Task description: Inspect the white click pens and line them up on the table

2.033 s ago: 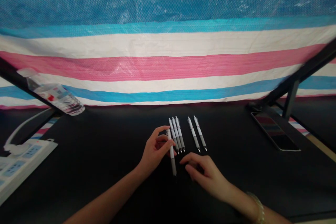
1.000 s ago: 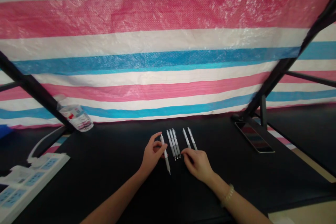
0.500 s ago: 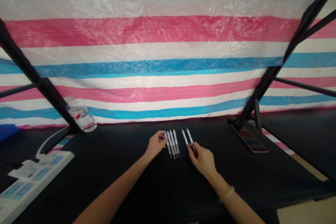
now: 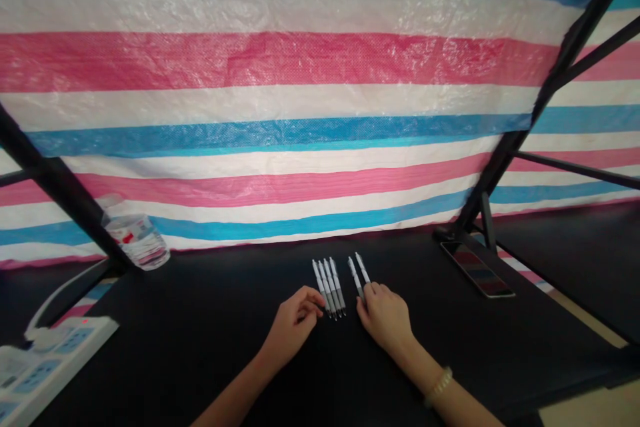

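Several white pens with grey grips lie side by side in a row on the black table. My left hand is by their lower left end, its fingers loosely curled with a gap to the thumb and nothing seen between them. To the right, two more of these pens lie at a slight slant, a little apart from each other. Over their lower ends is my right hand, fingers bent down on them and hiding the tips. A beaded bracelet is on my right wrist.
A phone lies at the right near a black frame leg. On the left stand a clear plastic bottle and a white power strip with a cable. Behind the table hangs a striped plastic sheet.
My left hand has drawn back from the left side of the row toward its lower end. The right hand stays at the two pens, its fingers further over them. The view has shifted slightly.
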Demonstrator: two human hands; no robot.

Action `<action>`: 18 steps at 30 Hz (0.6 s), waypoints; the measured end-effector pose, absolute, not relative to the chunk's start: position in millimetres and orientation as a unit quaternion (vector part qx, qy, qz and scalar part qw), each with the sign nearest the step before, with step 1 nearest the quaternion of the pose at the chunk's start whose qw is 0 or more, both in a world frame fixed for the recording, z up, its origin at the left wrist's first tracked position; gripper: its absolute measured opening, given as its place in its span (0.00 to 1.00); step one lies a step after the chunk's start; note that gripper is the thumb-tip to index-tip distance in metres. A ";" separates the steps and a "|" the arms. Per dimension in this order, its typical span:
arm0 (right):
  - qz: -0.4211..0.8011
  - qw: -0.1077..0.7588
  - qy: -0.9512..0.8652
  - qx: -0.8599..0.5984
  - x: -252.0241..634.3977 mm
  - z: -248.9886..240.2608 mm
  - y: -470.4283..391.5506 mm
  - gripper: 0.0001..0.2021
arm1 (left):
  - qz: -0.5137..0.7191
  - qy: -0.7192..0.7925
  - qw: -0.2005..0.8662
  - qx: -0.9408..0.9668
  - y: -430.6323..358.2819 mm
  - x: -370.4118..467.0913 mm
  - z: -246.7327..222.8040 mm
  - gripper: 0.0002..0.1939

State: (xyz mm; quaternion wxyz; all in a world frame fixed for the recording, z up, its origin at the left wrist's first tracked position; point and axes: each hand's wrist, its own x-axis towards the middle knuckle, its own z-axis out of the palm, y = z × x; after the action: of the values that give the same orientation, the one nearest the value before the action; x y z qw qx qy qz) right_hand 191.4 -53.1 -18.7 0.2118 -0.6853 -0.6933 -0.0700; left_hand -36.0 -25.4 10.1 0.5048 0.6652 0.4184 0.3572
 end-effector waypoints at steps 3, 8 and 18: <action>-0.054 0.241 -0.671 -0.699 197.7 -10.9 -63.5 0.11 | 0.372 0.389 0.535 0.651 -32.5 -39.5 20.9 0.12; 0.074 0.437 -0.565 -0.696 204.3 -2.3 -92.2 0.21 | 0.384 0.404 0.613 0.560 -45.7 -40.1 15.2 0.16; 0.381 0.536 -0.488 -0.574 175.4 -11.0 -98.1 0.31 | 0.431 0.381 0.641 0.508 -77.1 -28.5 7.0 0.15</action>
State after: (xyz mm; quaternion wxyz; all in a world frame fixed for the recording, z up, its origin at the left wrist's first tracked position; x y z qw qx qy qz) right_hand 175.4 -98.1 -11.0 0.5360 -0.5739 -0.4880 0.3811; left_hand -28.5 -77.1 7.0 0.6414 0.5076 0.3808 0.4314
